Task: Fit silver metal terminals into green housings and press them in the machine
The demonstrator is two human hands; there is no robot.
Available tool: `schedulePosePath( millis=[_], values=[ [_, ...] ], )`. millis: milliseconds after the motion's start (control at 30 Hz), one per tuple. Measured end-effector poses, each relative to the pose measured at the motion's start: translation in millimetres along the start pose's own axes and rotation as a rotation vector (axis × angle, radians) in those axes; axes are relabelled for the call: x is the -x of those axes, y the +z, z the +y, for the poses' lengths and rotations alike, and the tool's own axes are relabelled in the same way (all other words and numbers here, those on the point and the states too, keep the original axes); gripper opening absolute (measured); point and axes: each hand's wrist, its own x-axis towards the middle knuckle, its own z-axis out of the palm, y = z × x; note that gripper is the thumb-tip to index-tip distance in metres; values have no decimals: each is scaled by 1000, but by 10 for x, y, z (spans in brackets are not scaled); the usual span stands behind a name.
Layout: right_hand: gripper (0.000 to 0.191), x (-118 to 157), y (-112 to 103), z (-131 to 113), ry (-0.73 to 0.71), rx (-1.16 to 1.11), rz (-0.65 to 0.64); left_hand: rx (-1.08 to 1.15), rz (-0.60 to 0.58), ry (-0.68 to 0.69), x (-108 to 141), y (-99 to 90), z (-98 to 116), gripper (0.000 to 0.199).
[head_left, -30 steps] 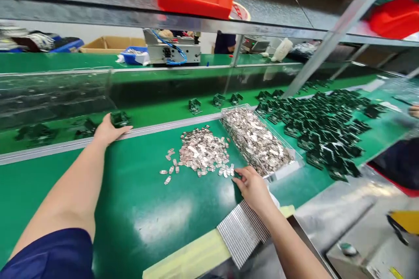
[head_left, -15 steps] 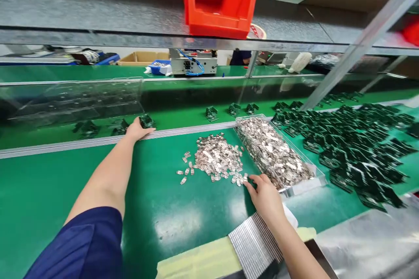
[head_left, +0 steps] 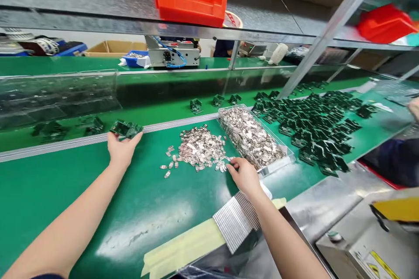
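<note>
My left hand [head_left: 121, 150] grips a green circuit board [head_left: 126, 128] between thumb and fingers, at the metal rail along the back of the bench. At the near right edge of a loose pile of small silvery metal pieces [head_left: 202, 146], my right hand [head_left: 245, 176] is closed in a pinch. Its fingertips meet by the pieces; whether one is between them is too small to tell. Just beyond that hand, a clear plastic tray [head_left: 290, 157] is full of the same metal pieces. Other circuit boards [head_left: 94, 125] stand behind the rail at the left.
Many green boards [head_left: 314, 124] spread over the right of the green bench [head_left: 153, 209]. A ribbed silver strip [head_left: 231, 222] and yellow tape [head_left: 183, 244] lie at the front edge. Overhead, a shelf carries a red bin [head_left: 193, 8]. Another person's hand [head_left: 414, 108] shows at far right.
My left hand has drawn the circuit board nearer, out from the row behind the rail. My right hand stays by the pile's edge. The view has swung to the right.
</note>
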Motion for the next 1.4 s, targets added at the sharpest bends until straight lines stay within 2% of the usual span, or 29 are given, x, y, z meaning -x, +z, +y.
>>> schedulePosePath(
  millis=[100,167,267,333,433,533,633,800,900,1000,1067,1133,1300,1400],
  values=[
    [11,-19,-14,-37,31,27,8,239,-62,-80,558,77,244,55],
    [16,-41,-24,-71,41,48,17,420,-196,-197,935,109,474,56],
    [23,-97,-23,-116,39,91,14,537,-457,-388,1454,142,776,58],
    [19,-134,-12,-129,39,119,-4,559,-587,-464,1736,169,879,60],
    [14,-147,4,-110,33,138,-28,574,-704,-513,2010,222,882,64],
    [7,-115,3,-69,5,120,-43,554,-758,-538,2098,266,827,62],
    [1,-83,-15,-49,-29,78,-47,533,-774,-515,2081,286,804,58],
    [14,33,-109,-42,-131,-41,-26,556,-812,-505,2053,285,785,55],
    [20,255,-190,-12,-153,-381,47,587,-827,-491,2068,278,762,56],
    [27,568,-243,-22,-24,-898,18,588,-858,-455,2104,280,743,57],
    [33,770,-237,-77,64,-1072,-39,597,-876,-440,2145,283,725,58],
    [31,930,-190,-158,91,-1117,-46,626,-896,-434,2197,283,701,59],
    [14,1111,38,-343,21,-993,189,680,-1000,-429,2298,246,649,54],
    [11,1148,155,-423,54,-969,212,681,-1004,-407,2309,223,645,53]
  ],
)
